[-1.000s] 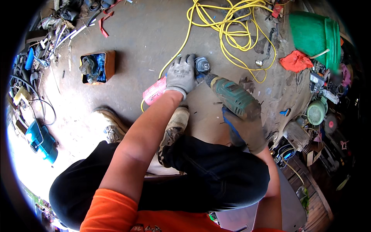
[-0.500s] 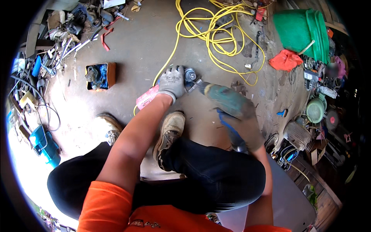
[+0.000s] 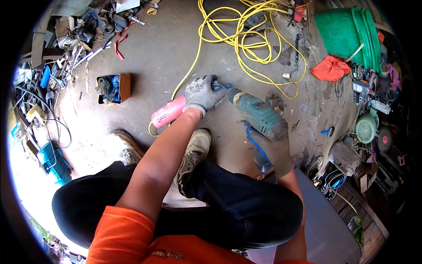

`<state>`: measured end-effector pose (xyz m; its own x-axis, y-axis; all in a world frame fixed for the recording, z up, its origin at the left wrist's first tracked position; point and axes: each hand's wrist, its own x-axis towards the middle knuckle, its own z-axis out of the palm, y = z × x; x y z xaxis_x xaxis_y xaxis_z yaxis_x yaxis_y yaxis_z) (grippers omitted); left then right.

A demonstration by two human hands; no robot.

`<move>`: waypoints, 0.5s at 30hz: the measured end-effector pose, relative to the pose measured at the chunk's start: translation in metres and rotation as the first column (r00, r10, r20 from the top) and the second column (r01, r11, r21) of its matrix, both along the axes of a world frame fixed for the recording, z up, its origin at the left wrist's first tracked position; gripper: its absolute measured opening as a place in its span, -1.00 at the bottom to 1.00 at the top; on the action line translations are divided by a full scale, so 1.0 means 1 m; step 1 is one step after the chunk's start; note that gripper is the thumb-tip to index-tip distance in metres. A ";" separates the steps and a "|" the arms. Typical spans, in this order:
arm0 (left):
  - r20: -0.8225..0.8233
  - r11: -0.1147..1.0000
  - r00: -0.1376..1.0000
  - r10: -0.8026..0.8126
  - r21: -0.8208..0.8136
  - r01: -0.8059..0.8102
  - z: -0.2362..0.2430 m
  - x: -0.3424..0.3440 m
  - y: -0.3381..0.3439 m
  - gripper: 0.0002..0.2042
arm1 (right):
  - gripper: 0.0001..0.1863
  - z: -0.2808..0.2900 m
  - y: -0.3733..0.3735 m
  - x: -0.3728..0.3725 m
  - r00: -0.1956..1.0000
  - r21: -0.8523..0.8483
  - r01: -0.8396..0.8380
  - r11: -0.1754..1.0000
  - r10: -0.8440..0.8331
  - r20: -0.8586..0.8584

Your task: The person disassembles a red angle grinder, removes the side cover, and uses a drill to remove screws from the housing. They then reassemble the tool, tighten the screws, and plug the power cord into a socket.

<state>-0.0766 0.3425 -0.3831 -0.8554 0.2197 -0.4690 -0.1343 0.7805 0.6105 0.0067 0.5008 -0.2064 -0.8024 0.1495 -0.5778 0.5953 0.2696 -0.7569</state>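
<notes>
Gripping the pink power tool (image 3: 169, 112) by its head end on the floor (image 3: 149, 57), your gloved left hand (image 3: 200, 93) curls closed over it, and your right hand (image 3: 278, 152) wraps round the handle of the green drill (image 3: 263, 118), nose aimed at that head! Whether they touch, I can't tell; lining up looks like the step, and the next move calls for a steady tip, fingers clear

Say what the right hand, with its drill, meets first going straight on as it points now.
With the drill leading, the right hand would probably meet the front end of the pink tool, at the left hand's fingertips; depth is unclear.
</notes>
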 end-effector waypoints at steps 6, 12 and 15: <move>-0.022 1.000 1.000 0.001 -0.012 -0.002 0.004 0.001 0.002 -0.38 | -0.54 -0.015 0.004 0.004 0.996 0.062 -0.040 0.997 0.045 -0.080; -0.019 1.000 1.000 0.001 -0.004 -0.001 0.001 0.001 0.001 -0.38 | -0.54 -0.014 0.002 -0.002 1.000 0.041 0.005 0.999 -0.004 -0.020; -0.014 1.000 1.000 0.008 0.000 -0.008 0.001 0.001 0.001 -0.39 | -0.53 -0.011 0.004 -0.005 0.999 0.035 -0.034 0.999 0.034 0.016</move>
<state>-0.0753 0.3436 -0.3820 -0.8636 0.2130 -0.4569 -0.1315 0.7799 0.6120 0.0013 0.5053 -0.2172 -0.7985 0.1431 -0.5848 0.5968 0.3163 -0.7374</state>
